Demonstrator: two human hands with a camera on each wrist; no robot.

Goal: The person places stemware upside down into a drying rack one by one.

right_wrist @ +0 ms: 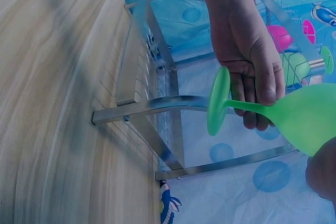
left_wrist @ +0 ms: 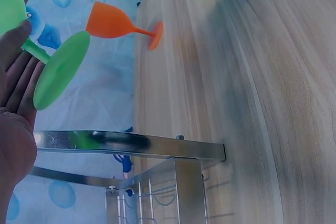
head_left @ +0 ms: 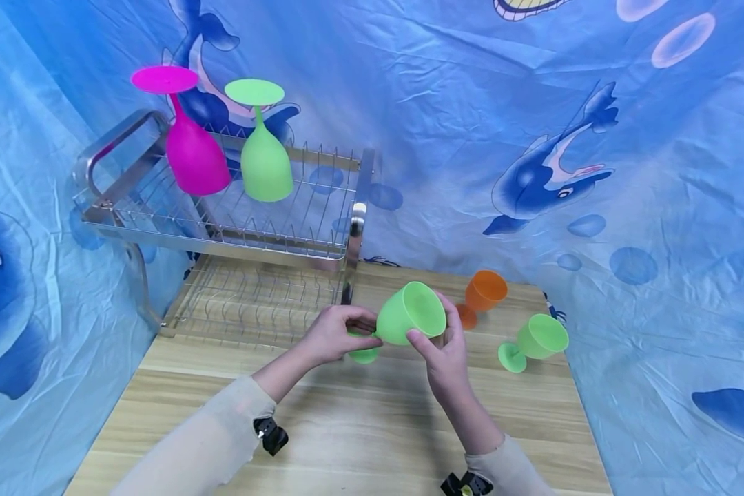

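Observation:
A light green plastic goblet [head_left: 403, 320] is held above the table, tilted with its mouth toward the right. My left hand [head_left: 335, 335] pinches its stem between thumb and fingers, close to where the bowl begins. My right hand [head_left: 449, 365] grips the bowl from the right side, thumb in front and fingers behind. In the right wrist view the round foot [right_wrist: 218, 101] of the goblet points left, and the left thumb lies on the stem. The left wrist view shows the foot [left_wrist: 62, 70] beside the left hand [left_wrist: 16, 129], with most of the bowl cut off.
On the two-tier metal dish rack [head_left: 223, 244] at the left, a magenta goblet [head_left: 195, 155] and another green goblet [head_left: 266, 165] stand upside down on the upper tier. An orange goblet [head_left: 487, 291] and a green goblet [head_left: 542, 336] are on the wooden table [head_left: 372, 441] at the right.

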